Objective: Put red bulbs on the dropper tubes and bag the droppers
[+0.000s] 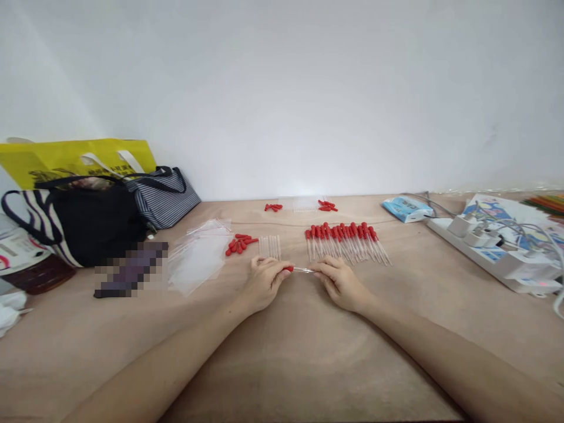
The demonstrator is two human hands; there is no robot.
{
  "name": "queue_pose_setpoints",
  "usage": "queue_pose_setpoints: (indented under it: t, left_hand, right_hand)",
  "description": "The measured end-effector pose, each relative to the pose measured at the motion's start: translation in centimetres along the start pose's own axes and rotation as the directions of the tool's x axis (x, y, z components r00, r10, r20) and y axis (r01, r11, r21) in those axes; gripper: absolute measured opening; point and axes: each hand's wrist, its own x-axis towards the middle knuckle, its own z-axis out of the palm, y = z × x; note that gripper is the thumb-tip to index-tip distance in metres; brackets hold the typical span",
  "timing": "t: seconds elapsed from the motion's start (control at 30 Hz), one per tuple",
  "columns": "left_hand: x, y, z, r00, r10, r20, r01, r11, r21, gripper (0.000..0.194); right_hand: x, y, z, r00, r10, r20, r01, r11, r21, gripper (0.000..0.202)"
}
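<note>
Between my hands, low over the table, lies a thin clear tube [302, 269] with a red rubber bulb [289, 268] on its left end. My left hand [267, 282] pinches the bulb, and the fingers of my right hand [337, 282] are closed on the tube's other end. Just beyond my left hand are a row of clear tubes [269, 247] and a small heap of red bulbs [240, 243]. Beyond my right hand, many tubes with red bulbs fitted [343, 241] lie side by side, bulbs pointing away from me.
Clear plastic bags [200, 258] lie left of the loose bulbs. Farther left stand a black bag [97, 223], a striped bag [165, 200] and a yellow bag [66, 158]. At right are a power strip [493, 258] with cables and a blue packet [408, 208]. More bulbs [328, 205] lie near the wall.
</note>
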Motion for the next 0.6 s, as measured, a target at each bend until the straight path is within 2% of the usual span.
queue_pose_setpoints:
  t: [0.3, 0.4, 0.6]
  left_hand:
    - [-0.1, 0.2, 0.2, 1.0, -0.011, 0.018, 0.014, 0.989, -0.145, 0.021]
    - [-0.1, 0.1, 0.3, 1.0, 0.005, -0.003, -0.005, 0.99, -0.144, 0.021]
    - [-0.3, 0.2, 0.1, 0.993, 0.12, 0.003, -0.12, 0.991, -0.063, 0.017]
  right_hand:
    - [0.0, -0.5, 0.2, 1.0, -0.009, -0.007, 0.009, 1.0, 0.001, 0.024]
    - [0.1, -0.7, 0.0, 1.0, -0.015, 0.011, 0.016, 1.0, -0.018, 0.025]
    - [0.3, -0.3, -0.8, 0.987, -0.15, 0.059, 0.158, 0.972, -0.175, 0.032]
